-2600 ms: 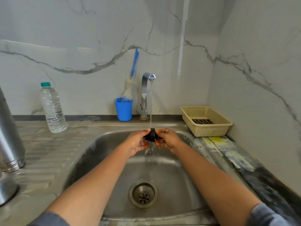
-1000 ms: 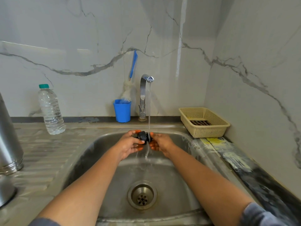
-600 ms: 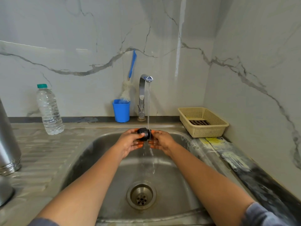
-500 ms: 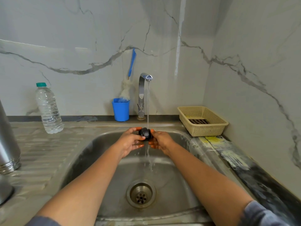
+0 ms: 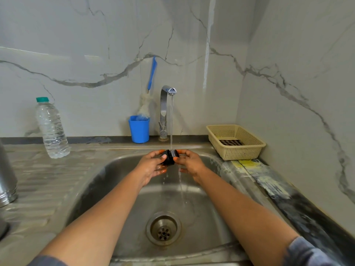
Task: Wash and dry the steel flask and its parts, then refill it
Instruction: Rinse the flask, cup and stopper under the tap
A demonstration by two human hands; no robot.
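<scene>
A small black flask stopper [image 5: 169, 157] with a grey threaded end lies sideways under the running stream from the tap [image 5: 165, 112]. My left hand [image 5: 151, 166] grips its black end with thumb and fingers. My right hand [image 5: 189, 163] pinches its grey end from the right. Both hands hover over the back of the steel sink [image 5: 119, 181], and water drips off them into the basin. The steel flask body [image 5: 6, 181] stands at the far left edge of the counter, mostly cut off by the frame.
A clear water bottle [image 5: 51, 129] with a green cap stands on the left drainboard. A blue cup [image 5: 139, 128] holding a bottle brush [image 5: 150, 87] sits beside the tap. A beige plastic basket [image 5: 237, 142] sits at the right. The drain [image 5: 163, 228] lies below my arms.
The stopper has been turned in my fingers under the stream, so its grey threaded end now points right. Both hands stay in the same spot over the sink.
</scene>
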